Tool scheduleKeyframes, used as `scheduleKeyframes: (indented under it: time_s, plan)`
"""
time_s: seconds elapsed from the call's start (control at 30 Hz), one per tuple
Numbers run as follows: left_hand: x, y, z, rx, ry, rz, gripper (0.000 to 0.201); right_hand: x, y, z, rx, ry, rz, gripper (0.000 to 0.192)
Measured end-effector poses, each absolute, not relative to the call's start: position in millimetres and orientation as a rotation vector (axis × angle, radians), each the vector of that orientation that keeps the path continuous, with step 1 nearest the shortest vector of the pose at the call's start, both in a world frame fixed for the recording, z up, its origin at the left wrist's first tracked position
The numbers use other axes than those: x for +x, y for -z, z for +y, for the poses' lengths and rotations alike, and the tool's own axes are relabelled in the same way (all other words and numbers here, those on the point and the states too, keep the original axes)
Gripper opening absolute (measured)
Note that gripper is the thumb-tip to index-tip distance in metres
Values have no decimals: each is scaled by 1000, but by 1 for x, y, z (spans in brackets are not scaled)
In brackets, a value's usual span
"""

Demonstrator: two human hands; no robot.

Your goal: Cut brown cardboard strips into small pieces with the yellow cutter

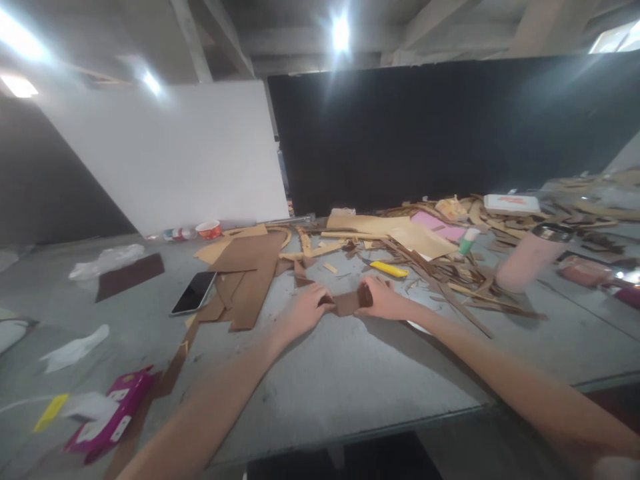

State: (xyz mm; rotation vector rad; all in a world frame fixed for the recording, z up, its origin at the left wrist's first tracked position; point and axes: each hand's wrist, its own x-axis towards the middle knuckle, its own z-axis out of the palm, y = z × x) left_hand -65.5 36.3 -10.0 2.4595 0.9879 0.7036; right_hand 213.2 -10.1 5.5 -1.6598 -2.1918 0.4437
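we hold a small brown leather piece (pixel 346 303) between both hands, near the middle of the grey surface (pixel 350 373). our left hand (pixel 303 311) pinches its 9 o'clock end with the grip narrow, fingers curled onto the edge. our right hand (pixel 383 299) pinches the 3 o'clock end the same way, its grip closed on a darker folded bit of the piece. the piece lies low, touching or almost touching the surface; we cannot tell which.

at 10 o'clock from the hands lie larger brown sheets (pixel 250 273), cut into long shapes, and just beside them a phone (pixel 194 292) lies face up. at 1 o'clock a yellow cutter (pixel 389 269) rests near a heap of tan and brown offcuts (pixel 450 273) with a pink sheet (pixel 437 227) among them. a pink tumbler (pixel 530 257) stands at 3 o'clock, well apart. a magenta box (pixel 113 417) sits at 8 o'clock by the near edge.

as we judge it, the cutting is far along: many strips and scraps are already off the sheets. the small piece looks only partly folded, and the big sheets are not yet used up
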Motion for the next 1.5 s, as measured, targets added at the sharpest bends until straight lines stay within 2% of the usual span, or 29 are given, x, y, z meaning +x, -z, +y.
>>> scheduleKeyframes:
  time_s: [0.17, 0.23, 0.33, 0.43, 0.57, 0.83, 1.07, 1.5]
  plan:
    - [-61, -2, 28, 2333, -682, 1028, 11, 216, -6, -9, -1575, -617, -2166, 82]
    - [-60, -3, 27, 2328, -685, 1015, 12, 217, -8, -7, -1551, -612, -2200, 73]
    - [-59, -1, 27, 2339, -705, 982, 12, 218, -9, -4, -1513, -552, -2259, 49]
    - [-59, 2, 27, 2316, -733, 1005, 15, 221, -8, -2, -1484, -532, -2244, 40]
    - [-61, 4, 29, 2175, -734, 1075, 25, 225, -6, -1, -1409, -696, -2131, 30]
    - [-70, 6, 44, 1978, -744, 946, 23, 223, -16, -8, -1460, -857, -1914, 29]
    - [-66, 3, 40, 2000, -707, 993, 28, 221, -19, -9, -1434, -775, -1946, 25]
    - [-65, 3, 39, 2034, -686, 989, 29, 226, -11, -2, -1451, -804, -1985, 32]
